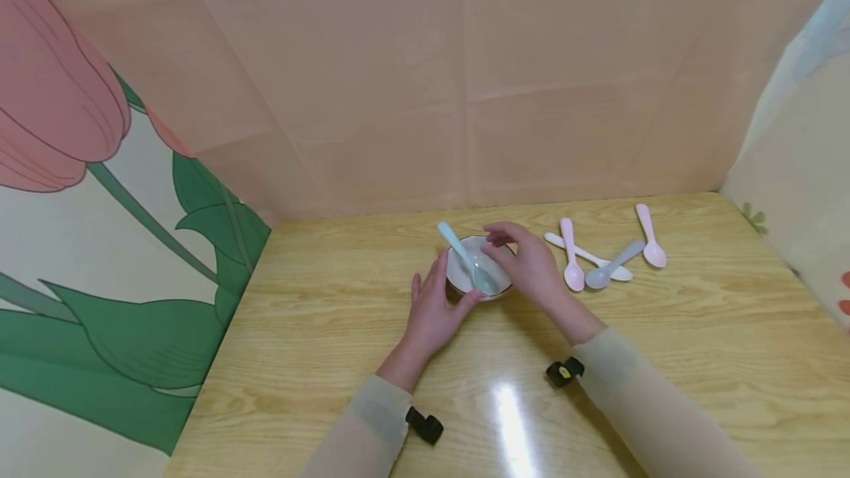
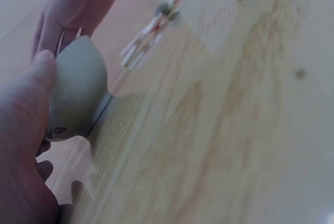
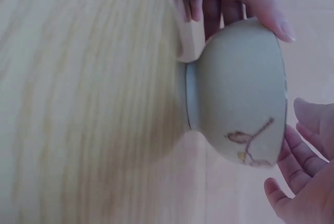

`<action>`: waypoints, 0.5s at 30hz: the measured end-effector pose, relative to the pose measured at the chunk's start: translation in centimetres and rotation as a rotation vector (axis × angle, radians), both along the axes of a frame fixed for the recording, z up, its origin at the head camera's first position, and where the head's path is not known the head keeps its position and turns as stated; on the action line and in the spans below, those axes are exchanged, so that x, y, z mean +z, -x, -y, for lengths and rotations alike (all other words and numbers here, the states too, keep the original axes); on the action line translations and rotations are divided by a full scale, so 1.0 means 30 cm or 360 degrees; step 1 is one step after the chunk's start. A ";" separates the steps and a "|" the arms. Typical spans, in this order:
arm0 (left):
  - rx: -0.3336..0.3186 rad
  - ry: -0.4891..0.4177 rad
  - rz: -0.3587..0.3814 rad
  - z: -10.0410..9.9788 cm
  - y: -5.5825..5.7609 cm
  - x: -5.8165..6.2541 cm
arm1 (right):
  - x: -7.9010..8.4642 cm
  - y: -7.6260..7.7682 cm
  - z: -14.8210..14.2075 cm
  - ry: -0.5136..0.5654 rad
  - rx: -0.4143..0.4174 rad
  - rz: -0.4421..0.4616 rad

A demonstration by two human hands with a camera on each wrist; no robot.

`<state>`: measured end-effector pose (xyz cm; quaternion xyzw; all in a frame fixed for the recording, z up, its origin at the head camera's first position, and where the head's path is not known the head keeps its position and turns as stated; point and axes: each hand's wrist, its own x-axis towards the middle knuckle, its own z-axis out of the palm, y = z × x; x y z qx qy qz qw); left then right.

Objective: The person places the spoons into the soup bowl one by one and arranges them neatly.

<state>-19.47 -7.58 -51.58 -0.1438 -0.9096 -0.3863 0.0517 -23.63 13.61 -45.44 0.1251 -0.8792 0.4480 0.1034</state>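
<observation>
A white bowl [image 1: 460,273] with a dark rim stands on the wooden table; in the right wrist view its outer wall [image 3: 240,88] shows a brown twig pattern. A light blue spoon [image 1: 458,243] leans inside, its handle sticking out over the far left rim. My left hand [image 1: 434,312] holds the bowl from the left, thumb at the near rim and fingers along the side. Over the right rim hovers my right hand [image 1: 531,264], fingers loosely bent and holding nothing, their tips close to the rim.
Right of the bowl lie several spoons: a pink spoon [image 1: 568,253] across a white spoon [image 1: 584,251], a grey spoon [image 1: 614,264] beside them, and another pink spoon [image 1: 650,234] farther right. A pink backdrop [image 1: 372,94] rises behind the table [image 1: 319,301].
</observation>
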 end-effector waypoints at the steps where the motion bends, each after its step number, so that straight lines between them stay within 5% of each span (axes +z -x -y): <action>1: 0.0001 -0.0002 0.0001 0.000 -0.001 0.000 | 0.001 -0.002 -0.009 0.0010 -0.0008 -0.0014; 15: 0.0006 -0.0023 0.0005 0.000 -0.004 0.005 | 0.018 -0.025 -0.132 0.0067 -0.0160 -0.0068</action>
